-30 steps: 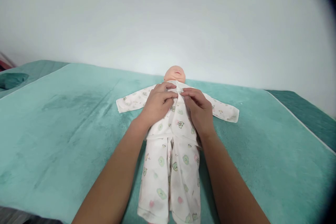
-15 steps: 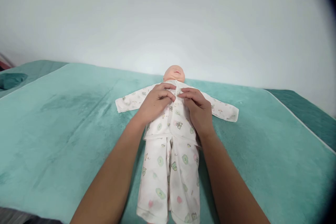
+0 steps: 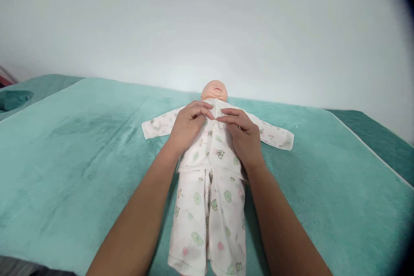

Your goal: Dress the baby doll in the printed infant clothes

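Observation:
A baby doll (image 3: 214, 91) lies on its back, head away from me, in a white printed long-sleeved shirt (image 3: 207, 153) and matching trousers (image 3: 194, 220). My left hand (image 3: 190, 124) rests on the chest, its bent fingertips closed on the cloth at the shirt's front opening. From the other side my right hand (image 3: 243, 133) meets it, thumb and fingers pinching the front edge. The two sets of fingertips almost touch. Just below them a small white button (image 3: 215, 128) shows. What lies under the fingertips is hidden.
A teal plush cover (image 3: 97, 159) spreads under the doll. A white wall (image 3: 207, 30) rises right behind its head. Darker teal parts with white piping lie at both sides, the right one (image 3: 371, 133) against the wall.
My left fingers have drawn down and curled a little, and my right fingertips have shifted left toward them. A button below the fingertips now shows more clearly. The doll stays in place.

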`<state>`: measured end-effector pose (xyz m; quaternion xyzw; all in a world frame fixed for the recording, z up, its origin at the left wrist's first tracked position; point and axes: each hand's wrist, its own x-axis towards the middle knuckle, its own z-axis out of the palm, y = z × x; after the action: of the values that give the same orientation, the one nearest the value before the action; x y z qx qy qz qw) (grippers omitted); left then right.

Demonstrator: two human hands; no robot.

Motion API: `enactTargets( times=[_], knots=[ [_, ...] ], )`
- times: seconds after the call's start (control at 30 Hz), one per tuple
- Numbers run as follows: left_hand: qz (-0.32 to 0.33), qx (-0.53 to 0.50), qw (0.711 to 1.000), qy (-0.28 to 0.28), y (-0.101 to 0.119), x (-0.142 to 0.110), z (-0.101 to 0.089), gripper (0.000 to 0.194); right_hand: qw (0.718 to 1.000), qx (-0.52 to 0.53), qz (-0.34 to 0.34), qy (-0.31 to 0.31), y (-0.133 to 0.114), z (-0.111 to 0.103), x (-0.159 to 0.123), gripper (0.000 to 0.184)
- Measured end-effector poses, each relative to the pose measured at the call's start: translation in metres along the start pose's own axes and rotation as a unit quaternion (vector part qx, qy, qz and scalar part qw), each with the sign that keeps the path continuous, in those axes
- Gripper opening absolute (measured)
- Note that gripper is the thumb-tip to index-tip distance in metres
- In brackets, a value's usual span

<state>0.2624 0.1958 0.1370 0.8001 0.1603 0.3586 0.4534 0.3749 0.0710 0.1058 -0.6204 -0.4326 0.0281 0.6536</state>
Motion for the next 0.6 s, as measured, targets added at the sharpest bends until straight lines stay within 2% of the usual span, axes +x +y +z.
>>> enactTargets(
  times=[0.6],
  knots=[
    [0.035, 0.012, 0.998, 0.051, -0.011, 0.002, 0.002, 0.03, 1.0, -0.005, -0.011, 0.012, 0.0, 0.001, 0.001, 0.035]
  ],
)
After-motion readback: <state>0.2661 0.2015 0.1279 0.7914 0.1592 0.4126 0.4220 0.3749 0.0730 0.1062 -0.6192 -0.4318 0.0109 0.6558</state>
